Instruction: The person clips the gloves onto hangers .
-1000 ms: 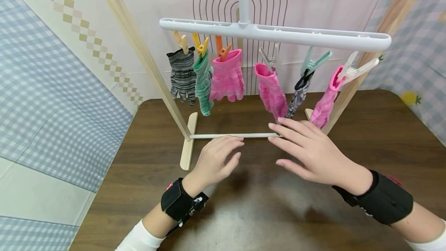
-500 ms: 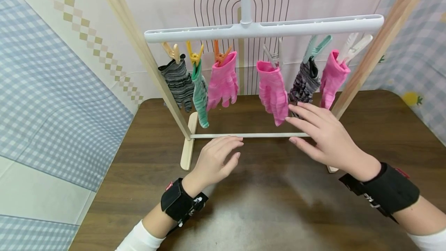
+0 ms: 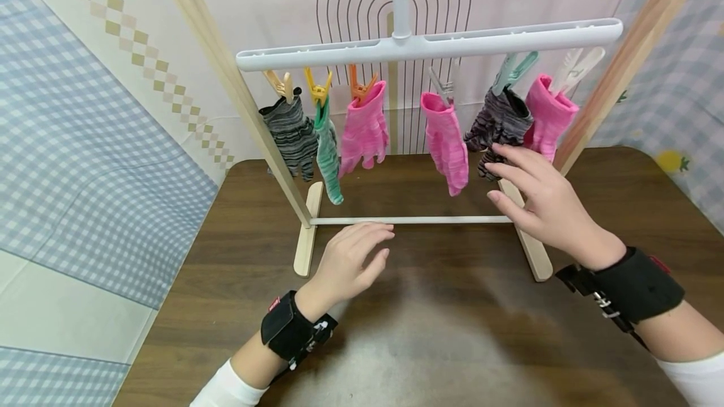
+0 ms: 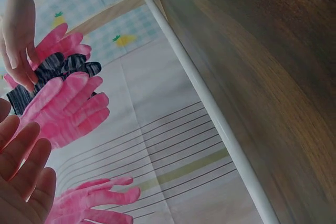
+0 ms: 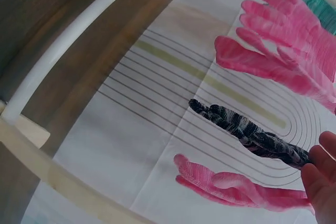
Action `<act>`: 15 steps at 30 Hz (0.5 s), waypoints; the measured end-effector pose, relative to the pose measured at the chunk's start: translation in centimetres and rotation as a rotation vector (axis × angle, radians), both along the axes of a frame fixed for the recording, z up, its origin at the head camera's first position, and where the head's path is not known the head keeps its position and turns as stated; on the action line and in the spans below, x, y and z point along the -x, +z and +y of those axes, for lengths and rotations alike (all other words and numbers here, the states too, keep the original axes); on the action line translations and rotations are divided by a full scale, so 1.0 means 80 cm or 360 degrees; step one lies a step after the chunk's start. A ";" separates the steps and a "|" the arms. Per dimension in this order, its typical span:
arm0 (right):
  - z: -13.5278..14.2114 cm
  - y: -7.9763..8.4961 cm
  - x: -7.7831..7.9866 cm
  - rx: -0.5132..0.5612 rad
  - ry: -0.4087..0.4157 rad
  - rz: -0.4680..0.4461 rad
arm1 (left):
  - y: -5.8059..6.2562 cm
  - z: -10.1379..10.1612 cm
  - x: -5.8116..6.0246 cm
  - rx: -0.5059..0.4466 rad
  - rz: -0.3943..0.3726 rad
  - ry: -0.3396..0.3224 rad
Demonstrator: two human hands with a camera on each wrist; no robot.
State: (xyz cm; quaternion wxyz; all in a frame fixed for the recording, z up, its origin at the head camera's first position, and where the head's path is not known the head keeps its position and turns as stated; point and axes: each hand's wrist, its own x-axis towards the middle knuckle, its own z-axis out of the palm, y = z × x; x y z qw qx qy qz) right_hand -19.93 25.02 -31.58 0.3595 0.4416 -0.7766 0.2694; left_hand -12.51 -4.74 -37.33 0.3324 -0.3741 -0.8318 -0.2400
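Note:
Knit gloves hang by clothespins from a white hanger (image 3: 317,56). On its right half are a pink glove (image 3: 445,137), a black-and-grey glove (image 3: 506,115) and another pink glove (image 3: 551,112). My right hand (image 3: 548,200) has its fingers loosely extended at the lower part of the black-and-grey glove; whether they touch it is hard to tell. A striped grey glove (image 3: 290,130), a green glove (image 3: 327,156) and a pink glove (image 3: 364,124) hang on the left half. Low in front of the rack, my left hand (image 3: 347,262) holds nothing, its fingers relaxed.
A wooden rack stands on the brown table (image 3: 430,331), with a left foot (image 3: 306,244), a right foot (image 3: 532,247) and a white lower bar (image 3: 430,220). Its right post (image 3: 633,61) rises close behind my right hand. Patterned cloth hangs behind and at the sides.
My right hand has moved right and slightly up. The hanger has swung and tilted, its left end now lower, and the right-hand gloves have shifted and turned. My left hand has stayed put.

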 end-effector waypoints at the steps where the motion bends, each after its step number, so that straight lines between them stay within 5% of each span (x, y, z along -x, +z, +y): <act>1: 0.001 0.000 0.001 0.0004 -0.0009 -0.0007 | 0.000 0.000 0.000 -0.0001 0.0001 -0.0001; 15: 0.020 0.001 0.012 0.0062 -0.0116 -0.0051 | -0.003 -0.001 -0.002 -0.0002 -0.0007 0.0002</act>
